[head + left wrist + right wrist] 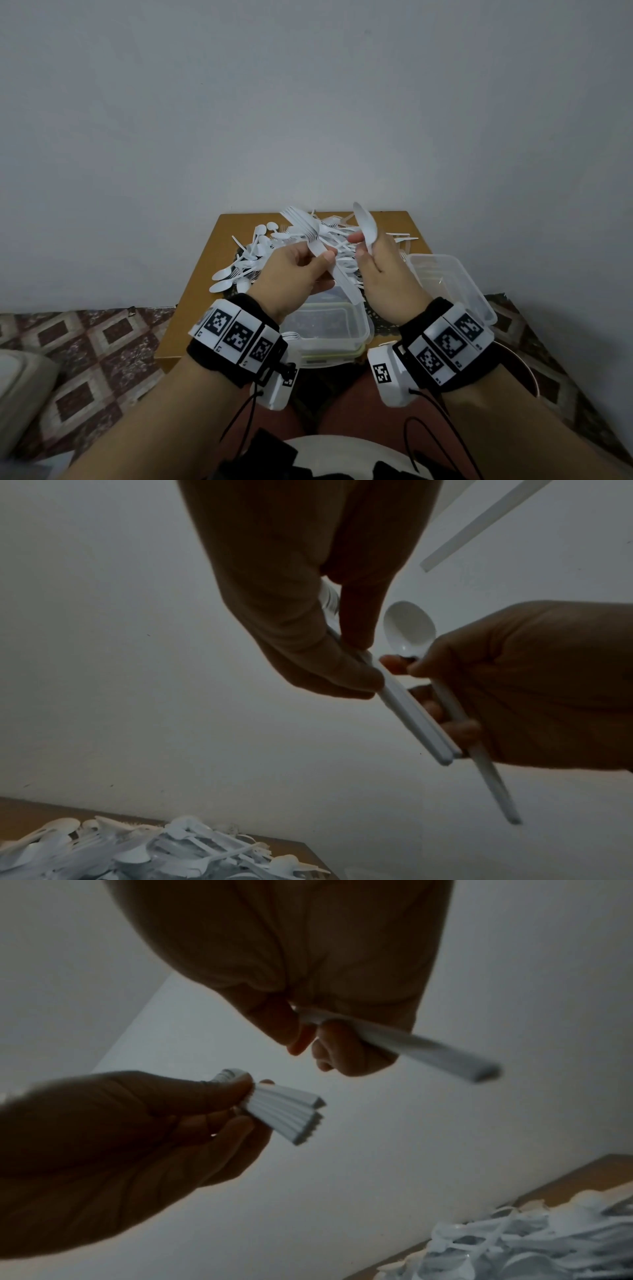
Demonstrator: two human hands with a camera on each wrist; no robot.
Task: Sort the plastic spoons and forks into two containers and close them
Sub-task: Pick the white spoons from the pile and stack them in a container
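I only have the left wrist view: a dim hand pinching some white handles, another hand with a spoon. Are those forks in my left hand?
Observer: Yes. In the head view the left hand holds a stack of forks, tines pointing away.
Operator: How many handles are stacked?
Observer: Several. The right wrist view shows their ends fanned out; I cannot count them exactly.
Operator: Any container open?
Observer: Two clear containers, both without lids: one below the hands, one to the right.

We see white, smooth plastic cutlery (274, 253) on a matt wooden table (205, 281); near the table edge stand clear glossy plastic containers (329, 329).
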